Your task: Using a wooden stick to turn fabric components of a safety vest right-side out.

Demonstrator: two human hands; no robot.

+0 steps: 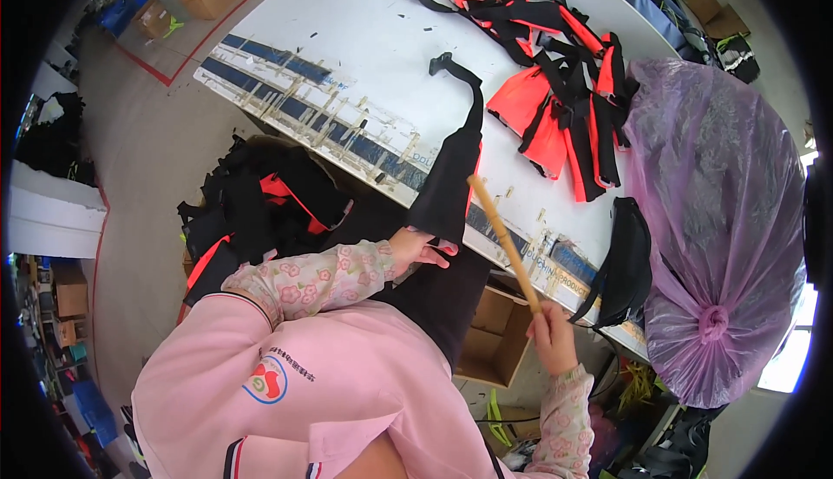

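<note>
Evidently, the left hand (416,251) pinches the near end of a black fabric strap (447,171), which lies across the near edge of the white table (347,19), perhaps so the table bears its length. The right hand (553,338) is wrapped round one end of a bamboo stick (507,245), presumably leaving its tip free beside the strap. Red-and-black straps (521,97) lie heaped farther across the table, likely out of the way.

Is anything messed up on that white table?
Yes, the blue strips along the near edge of the white table look scuffed and patchy instead of smooth. Small dark scraps are also scattered on top, which looks untidy.
</note>
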